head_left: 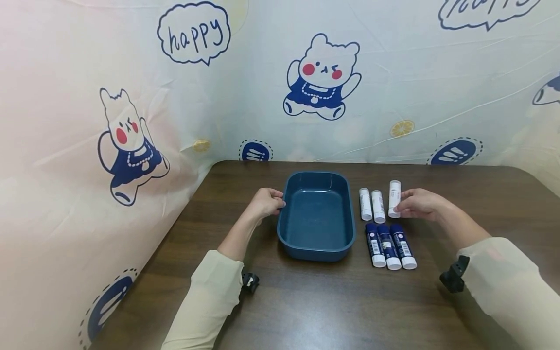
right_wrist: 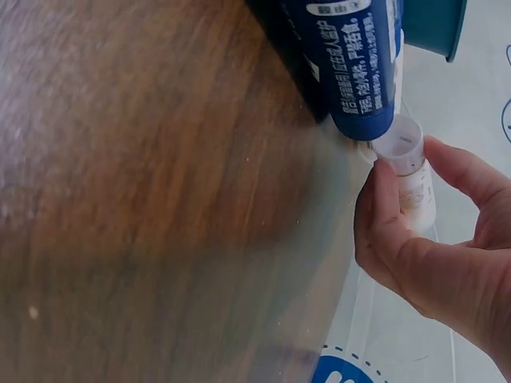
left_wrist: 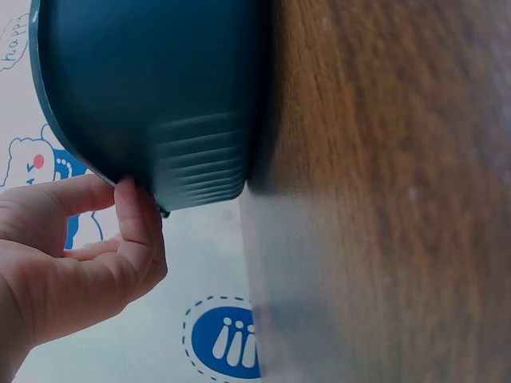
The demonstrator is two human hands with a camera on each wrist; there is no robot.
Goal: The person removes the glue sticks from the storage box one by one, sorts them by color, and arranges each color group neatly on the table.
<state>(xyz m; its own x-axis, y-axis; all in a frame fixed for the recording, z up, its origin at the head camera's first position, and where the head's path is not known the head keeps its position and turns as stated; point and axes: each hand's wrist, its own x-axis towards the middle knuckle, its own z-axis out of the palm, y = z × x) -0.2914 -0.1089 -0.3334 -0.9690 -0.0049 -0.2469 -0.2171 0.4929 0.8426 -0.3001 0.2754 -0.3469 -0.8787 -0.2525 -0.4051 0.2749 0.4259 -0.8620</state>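
Note:
A dark teal plastic bin (head_left: 313,254) stands on the table, and my left hand (head_left: 266,203) pinches its left rim. The left wrist view shows the thumb and fingertips of the left hand (left_wrist: 96,255) at the rim of the bin (left_wrist: 160,88). To the right of the bin, my right hand (head_left: 421,204) holds a white glue stick (head_left: 394,197) upright between thumb and fingers. Two more white glue sticks (head_left: 365,204) lie just left of it. Nearer to me are three blue glue sticks (head_left: 388,247) with white ends, side by side.
A brown wooden table (head_left: 302,306) carries everything. Behind it and on the left hangs a pale printed curtain (head_left: 258,87) with cartoon bears. In the right wrist view a blue glue stick (right_wrist: 347,72) lies close in front of the held one.

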